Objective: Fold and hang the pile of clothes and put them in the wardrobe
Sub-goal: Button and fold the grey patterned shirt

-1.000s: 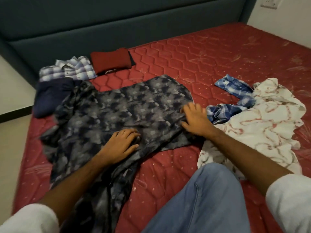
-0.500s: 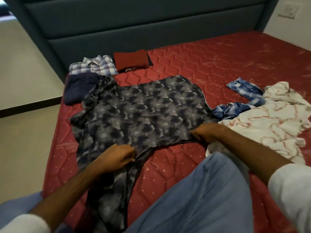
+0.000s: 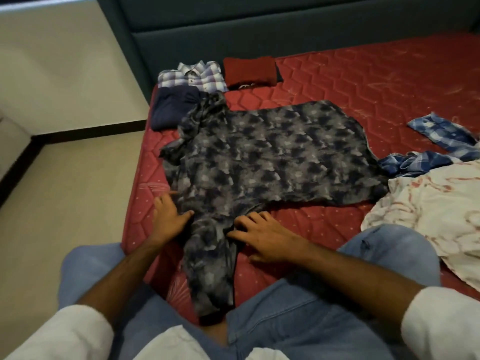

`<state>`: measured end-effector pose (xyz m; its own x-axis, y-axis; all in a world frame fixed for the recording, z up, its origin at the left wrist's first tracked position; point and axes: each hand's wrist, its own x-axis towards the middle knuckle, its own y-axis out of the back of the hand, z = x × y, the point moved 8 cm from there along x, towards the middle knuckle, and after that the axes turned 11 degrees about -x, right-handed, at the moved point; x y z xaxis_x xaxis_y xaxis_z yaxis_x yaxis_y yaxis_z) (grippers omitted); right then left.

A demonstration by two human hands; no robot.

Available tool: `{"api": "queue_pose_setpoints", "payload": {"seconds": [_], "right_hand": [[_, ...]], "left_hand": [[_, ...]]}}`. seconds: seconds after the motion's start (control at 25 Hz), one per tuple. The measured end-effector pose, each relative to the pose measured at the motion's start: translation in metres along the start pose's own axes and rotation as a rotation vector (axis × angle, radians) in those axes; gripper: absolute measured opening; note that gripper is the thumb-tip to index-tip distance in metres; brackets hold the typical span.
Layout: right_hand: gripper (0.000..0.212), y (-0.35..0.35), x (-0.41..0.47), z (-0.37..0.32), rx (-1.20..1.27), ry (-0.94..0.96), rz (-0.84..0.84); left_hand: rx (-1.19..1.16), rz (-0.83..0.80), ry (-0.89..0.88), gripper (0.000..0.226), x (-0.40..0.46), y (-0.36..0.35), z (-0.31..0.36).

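**Patterned shirt spread flat, both hands at its near sleeve**

The red mattress (image 3: 350, 81) fills most of the view, its left edge dropping to pale floor (image 3: 65, 190) and its far edge meeting a dark teal headboard (image 3: 233, 24). A broad bare stretch of mattress lies open at the far right. The grey-blue patterned shirt (image 3: 272, 157) is spread flat mid-bed, one sleeve trailing toward the person's denim knees (image 3: 298, 320). A white-and-red printed cloth (image 3: 436, 211) lies crumpled at the right edge, touching a blue checked shirt (image 3: 428, 149). At the far left corner sit folded pieces: a navy one (image 3: 171, 107), a pale checked shirt (image 3: 192, 76), a dark red one (image 3: 249, 70). The right hand (image 3: 262, 235) rests flat with fingers spread on the sleeve's right edge; the left hand (image 3: 168, 216) lies loosely open against its left edge, gripping nothing.
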<state>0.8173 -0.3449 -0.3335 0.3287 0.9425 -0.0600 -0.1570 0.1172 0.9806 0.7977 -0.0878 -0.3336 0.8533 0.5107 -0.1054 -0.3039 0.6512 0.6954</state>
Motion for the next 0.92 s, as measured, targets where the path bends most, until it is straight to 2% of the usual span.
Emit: {"api": "queue_pose_setpoints", "payload": {"seconds": [0.08, 0.16, 0.24, 0.32, 0.4, 0.44, 0.48, 0.52, 0.6, 0.68, 0.72, 0.84, 0.88, 0.92], "right_hand": [[0.048, 0.007, 0.008, -0.013, -0.057, -0.051, 0.115], [0.024, 0.021, 0.011, -0.015, 0.001, -0.066, 0.221], [0.013, 0.041, 0.006, -0.011, 0.243, -0.068, 0.199], [0.008, 0.053, -0.009, -0.01, 0.733, -0.006, -0.016], [0.01, 0.056, -0.038, -0.037, 1.297, 0.118, -0.504], [0.012, 0.055, -0.055, -0.051, 1.446, 0.173, -0.73], [0.016, 0.055, -0.066, -0.059, 1.498, 0.194, -0.869], [0.02, 0.053, -0.069, -0.059, 1.488, 0.17, -0.917], [0.028, 0.044, -0.049, -0.04, 1.427, -0.055, -0.783], [0.018, 0.033, -0.021, -0.014, 1.295, -0.316, -0.578], [0.02, 0.031, -0.009, -0.012, 1.241, -0.383, -0.509], [0.09, 0.007, 0.013, -0.045, 1.175, -0.42, -0.349], [0.093, -0.004, 0.016, -0.055, 1.182, -0.417, -0.338], [0.086, -0.013, 0.017, -0.061, 1.211, -0.407, -0.35]], "left_hand": [[-0.134, -0.074, 0.003, 0.062, -0.002, 0.002, -0.009], [-0.025, -0.152, -0.143, 0.06, -0.006, 0.001, -0.007], [0.097, -0.161, -0.252, 0.062, -0.005, 0.001, -0.011], [-0.033, -0.083, -0.153, 0.049, 0.0, 0.012, -0.018], [-0.382, -0.015, 0.071, 0.037, 0.009, 0.019, -0.031], [-0.538, -0.035, 0.181, 0.039, 0.011, 0.016, -0.036], [-0.585, -0.066, 0.236, 0.046, 0.014, 0.012, -0.037], [-0.597, -0.088, 0.247, 0.055, 0.017, 0.008, -0.037], [-0.527, -0.107, 0.178, 0.062, 0.024, 0.006, -0.035], [-0.529, -0.17, 0.156, 0.05, 0.027, -0.001, -0.036], [-0.541, -0.185, 0.165, 0.042, 0.024, -0.001, -0.033], [-0.602, -0.099, 0.2, 0.025, 0.015, 0.01, -0.032], [-0.605, -0.069, 0.208, 0.024, 0.013, 0.017, -0.034], [-0.599, -0.068, 0.208, 0.026, 0.013, 0.021, -0.039]]}}
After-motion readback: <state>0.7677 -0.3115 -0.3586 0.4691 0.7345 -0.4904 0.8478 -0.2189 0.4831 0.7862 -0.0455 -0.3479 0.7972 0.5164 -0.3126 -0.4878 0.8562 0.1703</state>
